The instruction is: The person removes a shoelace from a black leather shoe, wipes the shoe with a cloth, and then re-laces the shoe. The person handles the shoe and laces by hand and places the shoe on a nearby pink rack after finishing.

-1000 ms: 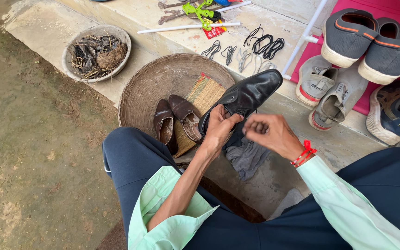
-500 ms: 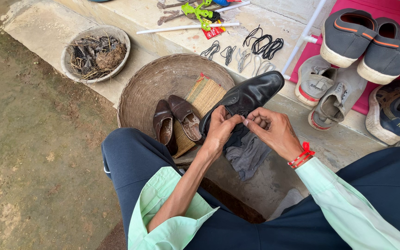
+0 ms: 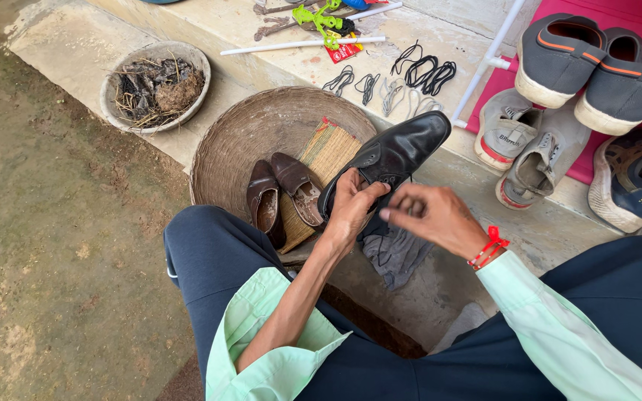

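Lacing the black shoe, mid-thread.

My left hand [image 3: 352, 204] grips the black shoe [image 3: 391, 157] at its lace holes, held over the woven basket [image 3: 239, 137]; my right hand [image 3: 432, 215] has its fingers pinched narrow on the lace end, I judge. Next I would need to aim that tip into an eyelet.

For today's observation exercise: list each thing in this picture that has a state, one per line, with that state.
Black shoe: on its side, steadied by the left hand.
Right hand: fingers pinched beside the shoe's lacing.
Brown shoes: lying in the woven basket.
Grey cloth: crumpled under the hands.
Loose laces: lying coiled on the step.
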